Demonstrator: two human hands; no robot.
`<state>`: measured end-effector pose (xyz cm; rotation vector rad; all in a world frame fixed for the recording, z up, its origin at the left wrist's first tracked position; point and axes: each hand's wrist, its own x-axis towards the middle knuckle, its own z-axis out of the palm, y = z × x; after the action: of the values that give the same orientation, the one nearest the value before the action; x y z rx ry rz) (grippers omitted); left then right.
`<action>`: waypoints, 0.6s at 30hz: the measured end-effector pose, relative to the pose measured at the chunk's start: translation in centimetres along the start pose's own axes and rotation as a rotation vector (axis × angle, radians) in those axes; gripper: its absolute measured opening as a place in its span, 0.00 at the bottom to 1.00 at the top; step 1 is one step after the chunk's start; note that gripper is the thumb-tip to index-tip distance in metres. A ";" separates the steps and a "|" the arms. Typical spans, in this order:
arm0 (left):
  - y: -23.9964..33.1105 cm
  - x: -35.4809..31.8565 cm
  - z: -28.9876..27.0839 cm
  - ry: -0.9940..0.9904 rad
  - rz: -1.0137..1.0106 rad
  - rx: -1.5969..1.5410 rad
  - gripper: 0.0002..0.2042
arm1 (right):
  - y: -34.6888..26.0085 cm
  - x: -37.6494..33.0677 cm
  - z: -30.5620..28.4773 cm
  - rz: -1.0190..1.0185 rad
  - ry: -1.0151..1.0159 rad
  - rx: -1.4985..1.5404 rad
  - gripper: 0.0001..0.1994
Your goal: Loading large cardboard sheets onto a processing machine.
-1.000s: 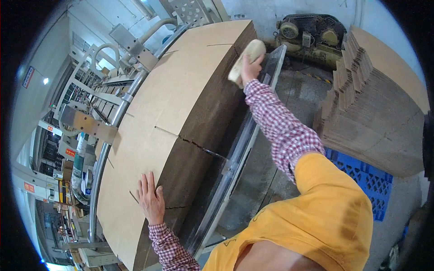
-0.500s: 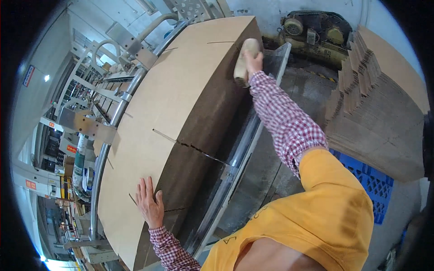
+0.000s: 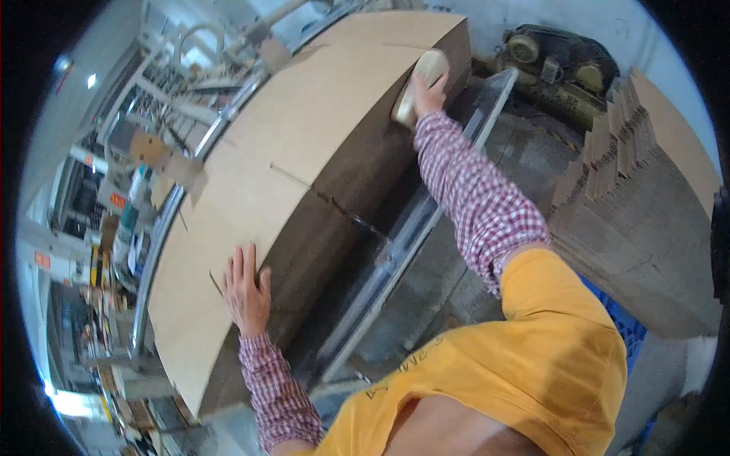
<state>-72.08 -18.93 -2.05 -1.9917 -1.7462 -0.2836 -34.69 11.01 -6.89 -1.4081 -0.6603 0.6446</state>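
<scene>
Head view. Landmark: cardboard stack (image 3: 304, 152), a tall pile of flat brown corrugated sheets, matte top face with thin slot cuts, ribbed side edges.

- Left hand (image 3: 247, 292): laid open and flat, fingers spread, on the stack's near top edge; grips nothing.
- Right hand (image 3: 428, 95): at the stack's far top edge, closed round a pale wooden block (image 3: 418, 85), rounded and smooth, pressed against the sheet edges.
- Metal rail (image 3: 411, 228): grey, straight, just beside the stack's side face.
- Second cardboard pile (image 3: 639, 197): stepped edges, well apart to the right of the stack.
- Blue pallet (image 3: 620, 319): plastic grid, beneath that pile.
- Machine (image 3: 559, 64): dark and greasy, beyond the stack's far end.

Risk, as judged: a hard knock from the block could crush the soft corrugated edges or skew the upper sheets; the flat left hand could catch a paper cut.
</scene>
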 end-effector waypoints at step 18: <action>-0.6 -1.0 0.6 0.151 0.011 0.129 0.23 | -0.4 -8.1 0.7 0.075 -0.117 0.134 0.40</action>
<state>-72.93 -19.50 -2.92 -1.8387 -1.6170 -0.3014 -40.63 5.39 -6.67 -1.2821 -0.6462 0.8205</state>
